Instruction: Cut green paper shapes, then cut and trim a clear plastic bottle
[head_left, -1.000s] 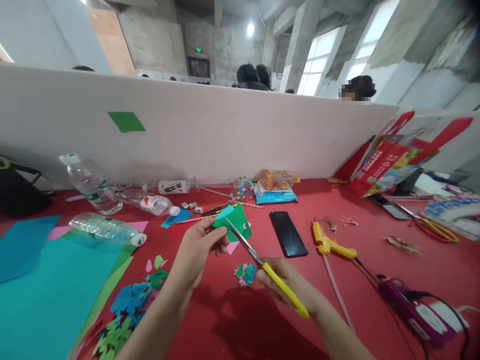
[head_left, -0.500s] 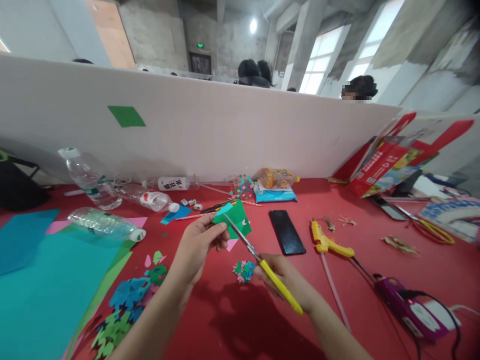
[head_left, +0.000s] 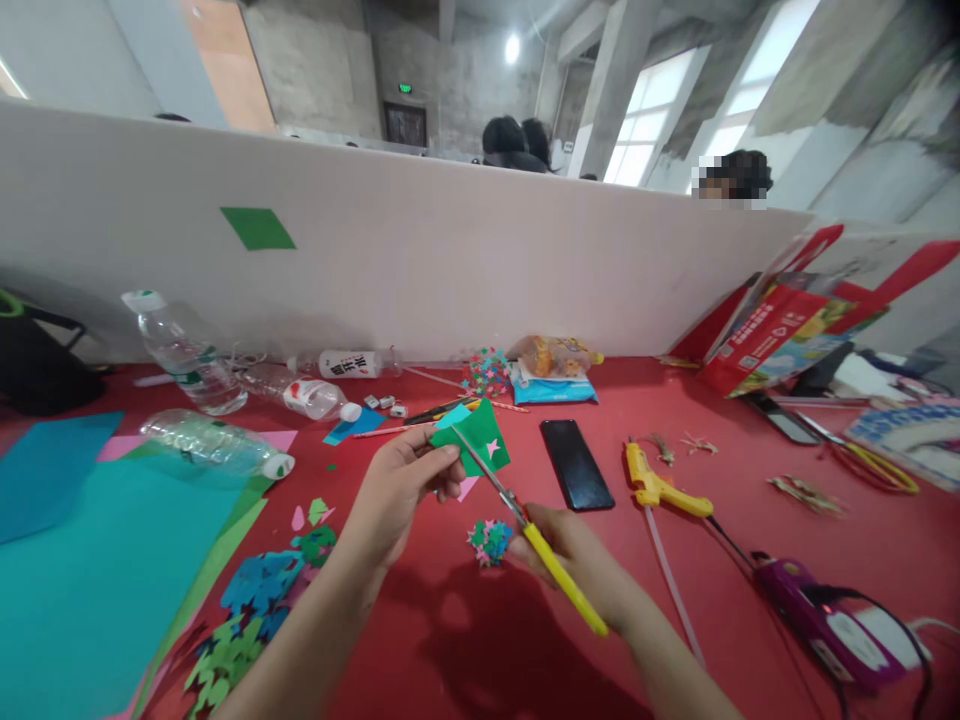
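Between the thumb and fingers of my left hand (head_left: 409, 480) is a small stack of green and teal paper (head_left: 484, 440). A pink star-shaped patch shows on the green sheet. My right hand (head_left: 562, 550) grips a pair of scissors (head_left: 562, 577) with yellow handles. Their blades point up and left and lie across the paper, close to my left fingertips. Just below the paper, a small pile of cut paper stars (head_left: 490, 541) in green, pink and blue rests on the red table (head_left: 420, 640).
Left are teal sheets (head_left: 97, 580), punched scraps (head_left: 262, 585) and plastic bottles (head_left: 214, 443). A black phone (head_left: 576, 464), a yellow glue gun (head_left: 660, 485) and a purple power strip (head_left: 829, 625) lie right. A white partition (head_left: 420, 260) stands behind, near a red bag (head_left: 780, 330).
The view has shifted slightly. The paper is tilted a little more toward me, showing the pink star more fully. Both hands keep their holds.
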